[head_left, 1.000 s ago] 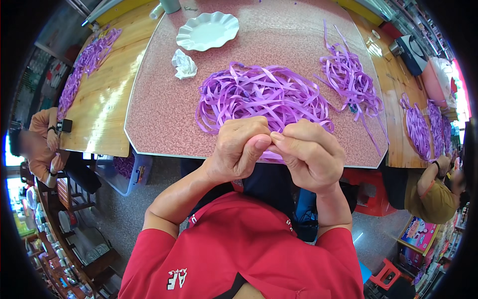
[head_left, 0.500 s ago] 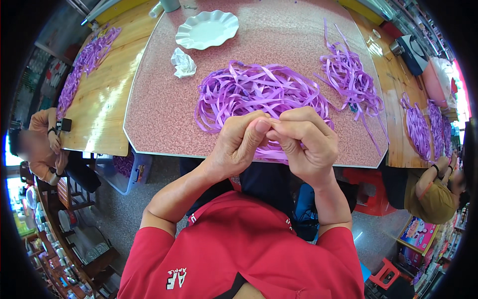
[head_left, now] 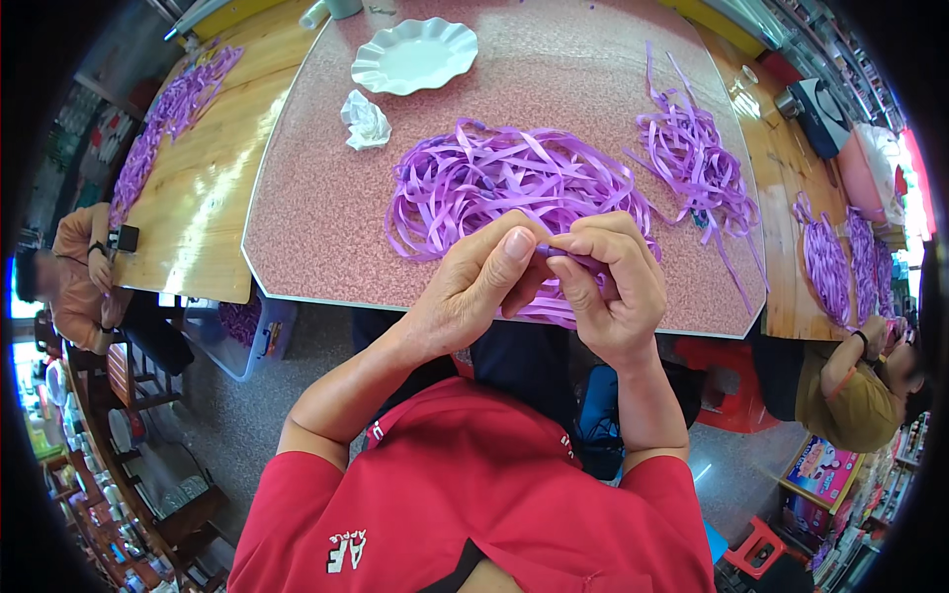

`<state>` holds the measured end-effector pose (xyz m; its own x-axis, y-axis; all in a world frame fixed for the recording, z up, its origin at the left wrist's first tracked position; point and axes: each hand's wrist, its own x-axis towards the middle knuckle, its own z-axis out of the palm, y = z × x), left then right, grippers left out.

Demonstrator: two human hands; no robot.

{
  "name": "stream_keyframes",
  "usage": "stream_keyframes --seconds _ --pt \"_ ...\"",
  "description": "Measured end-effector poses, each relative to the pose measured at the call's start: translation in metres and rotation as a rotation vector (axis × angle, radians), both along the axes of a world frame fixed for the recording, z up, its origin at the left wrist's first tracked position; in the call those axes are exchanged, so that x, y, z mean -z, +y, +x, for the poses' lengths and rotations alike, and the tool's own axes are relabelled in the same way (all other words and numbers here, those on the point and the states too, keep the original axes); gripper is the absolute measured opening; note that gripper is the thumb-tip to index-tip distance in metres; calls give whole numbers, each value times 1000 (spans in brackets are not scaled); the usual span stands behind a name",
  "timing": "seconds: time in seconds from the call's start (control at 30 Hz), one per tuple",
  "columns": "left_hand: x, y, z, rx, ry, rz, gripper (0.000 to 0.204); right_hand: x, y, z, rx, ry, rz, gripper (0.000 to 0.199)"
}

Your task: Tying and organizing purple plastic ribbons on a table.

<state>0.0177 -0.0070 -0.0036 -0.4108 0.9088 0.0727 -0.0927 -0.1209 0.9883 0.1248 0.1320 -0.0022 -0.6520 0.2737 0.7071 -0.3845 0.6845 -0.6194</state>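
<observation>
My left hand (head_left: 479,282) and my right hand (head_left: 621,287) meet at the fingertips above the table's near edge. Both are closed in a pinch, thumbs against the forefingers. A small bit of purple ribbon (head_left: 551,251) shows between them; the rest of it is hidden by the fingers. Just beyond lies a large tangled heap of purple ribbons (head_left: 514,178), with a few darker purple bits among the strands. My hands cover its near side.
A white scalloped plate (head_left: 415,56) and crumpled white paper (head_left: 366,121) lie at the far left of the pink speckled table (head_left: 316,237). Another ribbon pile (head_left: 692,148) lies right. Co-workers sit at wooden tables on both sides. A clear bin (head_left: 237,336) stands on the floor.
My fingertips have parted slightly and the thumbs have shifted, so a bit of purple now shows between them. The heap and the plate remain in place.
</observation>
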Motion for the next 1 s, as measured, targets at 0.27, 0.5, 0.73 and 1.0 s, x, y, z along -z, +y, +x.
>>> stream_keyframes --seconds 0.27,0.5,0.73,1.0 --pt "11 1 -2 38 88 132 35 -1 0 6 -39 -11 27 16" --pt "19 5 -4 -163 473 350 17 0 -4 10 -75 -71 -104 17" --pt "31 11 -5 -282 708 585 20 -13 -13 15 -69 -106 -214 21" --pt "33 14 -1 -434 836 660 26 -3 -20 10 -119 43 -84 14"
